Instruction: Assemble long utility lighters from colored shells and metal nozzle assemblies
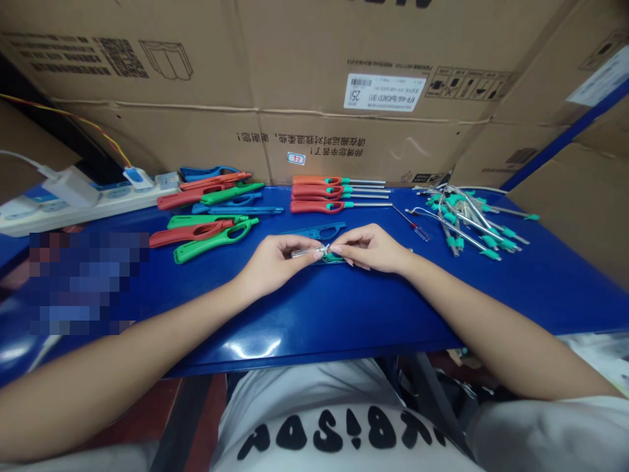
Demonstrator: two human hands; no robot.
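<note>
My left hand (pixel 272 262) is closed around a slim, clear-and-silver lighter part (pixel 302 252), gripped between thumb and fingers. Close against it, my right hand (pixel 372 249) pinches a thin white wire (pixel 327 248) at the end of that part; the fingertips hide some of it. Just under the fingers shows a green piece (pixel 334 258), partly covered. Behind both hands lies a blue lighter shell half (pixel 322 231) on the blue table (pixel 314 314).
Red, green and blue lighter shells (pixel 211 242) lie at the left. Several lighters with metal barrels (pixel 339 191) line the back. Rightward are a small screwdriver (pixel 419 231) and a heap of metal tubes with green ends (pixel 472 223). A power strip (pixel 103 198) and cardboard (pixel 196 124) stand behind.
</note>
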